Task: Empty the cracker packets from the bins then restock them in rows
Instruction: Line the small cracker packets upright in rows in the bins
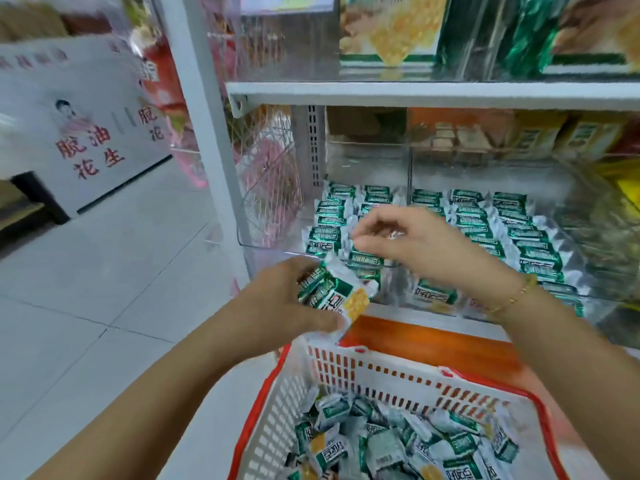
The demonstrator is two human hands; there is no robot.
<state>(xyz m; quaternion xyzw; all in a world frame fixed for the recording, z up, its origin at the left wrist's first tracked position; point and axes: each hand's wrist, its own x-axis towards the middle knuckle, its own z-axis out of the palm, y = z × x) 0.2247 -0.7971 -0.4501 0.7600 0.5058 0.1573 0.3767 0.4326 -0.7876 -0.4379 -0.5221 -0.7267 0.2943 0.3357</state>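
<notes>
Green-and-white cracker packets lie in rows (474, 223) inside clear plastic bins (568, 188) on the middle shelf. My left hand (287, 303) is shut on a small stack of the same packets (341, 296), held just above the basket's far rim. My right hand (412, 244) hovers over the front of the left bin, thumb and finger pinched on the edge of a packet (367, 259) in the front row. A white basket with a red rim (346, 372) sits below, holding a loose heap of packets (408, 445).
A white shelf upright (207, 133) stands at the left. The shelf above (433, 93) carries bigger green and yellow snack boxes. An orange shelf front (433, 341) runs behind the basket. Grey tiled floor (104, 271) spreads to the left.
</notes>
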